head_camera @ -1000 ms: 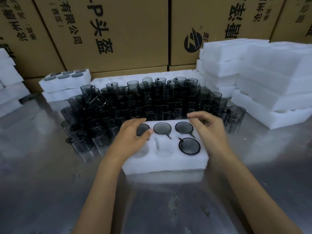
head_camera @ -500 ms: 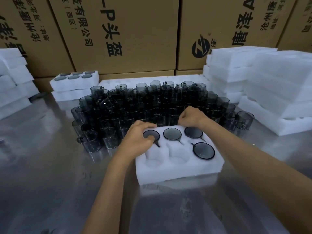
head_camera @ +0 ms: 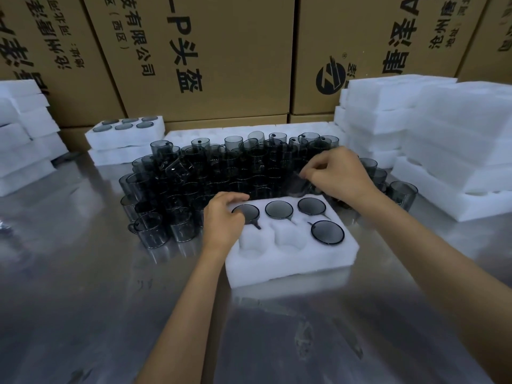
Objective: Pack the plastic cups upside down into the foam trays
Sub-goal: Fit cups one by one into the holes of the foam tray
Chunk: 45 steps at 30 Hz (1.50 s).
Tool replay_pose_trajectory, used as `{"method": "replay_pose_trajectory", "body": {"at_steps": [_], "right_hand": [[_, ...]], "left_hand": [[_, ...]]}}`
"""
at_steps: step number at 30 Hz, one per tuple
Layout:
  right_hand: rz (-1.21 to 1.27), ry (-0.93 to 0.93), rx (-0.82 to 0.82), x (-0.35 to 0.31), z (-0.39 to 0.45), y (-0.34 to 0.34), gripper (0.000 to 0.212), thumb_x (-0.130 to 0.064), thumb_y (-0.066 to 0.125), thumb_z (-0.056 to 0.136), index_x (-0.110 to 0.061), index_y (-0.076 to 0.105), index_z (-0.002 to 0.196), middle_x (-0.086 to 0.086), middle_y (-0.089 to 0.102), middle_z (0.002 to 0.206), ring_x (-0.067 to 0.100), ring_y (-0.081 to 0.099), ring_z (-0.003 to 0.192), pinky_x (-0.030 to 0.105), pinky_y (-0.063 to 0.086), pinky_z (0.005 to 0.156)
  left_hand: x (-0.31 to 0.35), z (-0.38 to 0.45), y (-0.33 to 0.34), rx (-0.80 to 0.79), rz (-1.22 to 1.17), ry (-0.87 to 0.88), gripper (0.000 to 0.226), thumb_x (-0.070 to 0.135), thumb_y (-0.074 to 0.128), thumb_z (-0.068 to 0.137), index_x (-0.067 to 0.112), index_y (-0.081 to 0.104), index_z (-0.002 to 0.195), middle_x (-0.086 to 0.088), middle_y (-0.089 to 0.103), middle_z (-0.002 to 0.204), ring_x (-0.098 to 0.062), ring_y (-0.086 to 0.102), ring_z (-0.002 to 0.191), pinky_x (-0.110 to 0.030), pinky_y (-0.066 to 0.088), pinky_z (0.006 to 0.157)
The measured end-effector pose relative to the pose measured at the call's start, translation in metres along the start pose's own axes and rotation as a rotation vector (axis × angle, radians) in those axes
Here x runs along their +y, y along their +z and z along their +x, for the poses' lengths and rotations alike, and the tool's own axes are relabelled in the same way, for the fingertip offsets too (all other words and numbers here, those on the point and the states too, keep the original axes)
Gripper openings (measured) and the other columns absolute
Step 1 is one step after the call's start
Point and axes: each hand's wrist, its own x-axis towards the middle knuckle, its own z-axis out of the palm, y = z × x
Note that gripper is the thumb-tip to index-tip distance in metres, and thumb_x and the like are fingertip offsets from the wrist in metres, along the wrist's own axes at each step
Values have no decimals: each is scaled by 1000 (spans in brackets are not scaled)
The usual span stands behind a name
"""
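Observation:
A white foam tray (head_camera: 291, 268) lies on the steel table in front of me. Its three far pockets and its near right pocket each hold an upside-down smoky plastic cup (head_camera: 327, 231). The near left and near middle pockets are bare. My left hand (head_camera: 223, 221) rests on the tray's far left corner, with loosely bent fingers touching the cup (head_camera: 249, 210) there. My right hand (head_camera: 339, 176) is just beyond the tray's far right corner, its fingers curled round a dark cup (head_camera: 299, 187) at the front of the crowd of loose cups (head_camera: 221, 173).
Stacks of bare foam trays (head_camera: 443, 139) rise at the right and at the far left (head_camera: 22, 139). A filled tray (head_camera: 124, 134) sits on another at the back left. Cardboard boxes (head_camera: 199, 56) wall off the back. Bare steel table (head_camera: 83, 300) lies near me.
My right hand has moved away from the tray's far edge, up and right into the loose cups, and taken hold of one. My left hand has stayed on the tray's left corner.

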Motion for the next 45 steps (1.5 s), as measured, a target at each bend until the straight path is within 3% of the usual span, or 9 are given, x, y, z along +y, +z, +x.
{"method": "replay_pose_trajectory", "body": {"at_steps": [4, 8, 15, 21, 28, 32, 35, 38, 45], "right_hand": [[78, -149, -258, -11, -32, 1, 40, 5, 58, 79, -30, 73, 65, -13, 71, 77, -2, 64, 73, 19, 49, 66], [-149, -307, -349, -15, -44, 7, 28, -2, 59, 79, -28, 63, 70, -8, 57, 92, 0, 54, 87, 31, 46, 73], [-149, -415, -410, -18, -42, 7, 25, -1, 59, 83, -25, 64, 76, -6, 49, 89, 3, 45, 94, 29, 44, 72], [186, -350, -450, -18, -49, 18, 27, 10, 56, 81, -14, 68, 84, -9, 76, 84, 14, 58, 99, 40, 48, 89], [450, -159, -257, 9, -45, 21, 14, -1, 69, 88, -15, 70, 88, -5, 71, 92, 10, 60, 81, 20, 47, 75], [218, -121, -199, 30, -52, 31, 11, -17, 65, 94, -27, 70, 91, -7, 68, 99, 14, 50, 103, 29, 37, 94], [182, -140, -121, 31, -59, 38, 14, -16, 64, 93, -23, 70, 83, -12, 70, 98, 14, 49, 108, 44, 36, 106], [161, -165, -101, 30, -63, 39, 22, -15, 64, 90, -23, 61, 71, -14, 69, 94, 10, 50, 107, 48, 36, 105], [-93, -226, -91, 35, -69, 41, 15, -31, 64, 94, -24, 61, 80, -18, 59, 117, 7, 39, 122, 29, 20, 97]], "left_hand": [[-2, 3, -3, -42, -63, -6, 45, -16, 50, 82, 17, 75, 100, 3, 71, 111, -12, 64, 109, -35, 52, 101], [11, -5, -11, -129, -18, 86, 41, -5, 57, 85, 32, 72, 97, 15, 69, 107, 8, 60, 101, -19, 47, 91], [35, -19, -26, -799, -52, 83, 80, -1, 69, 87, 31, 34, 151, 20, 46, 147, 8, 38, 136, -22, 33, 112], [39, -22, -21, -692, 82, 92, 48, 27, 89, 70, 33, 65, 112, 2, 66, 124, -14, 57, 122, -43, 42, 110], [40, -23, -25, -747, 132, 71, 40, 52, 80, 76, 69, 58, 105, 37, 60, 118, 17, 50, 113, -12, 40, 93], [42, -26, -21, -713, 44, 52, 36, 46, 58, 94, 41, 58, 130, 23, 61, 131, 8, 55, 119, -13, 44, 98], [42, -27, -20, -755, 36, 23, 49, 34, 53, 101, 33, 40, 149, 23, 43, 147, 12, 39, 134, 1, 35, 96], [38, -27, -15, -794, 106, 20, 49, 28, 45, 106, 39, 31, 151, 20, 32, 156, 8, 12, 146, -13, 18, 115], [29, -26, -5, -766, 315, 64, 49, 37, 42, 105, 51, 26, 149, 15, 21, 162, 10, -19, 139, -25, -11, 114]]}}
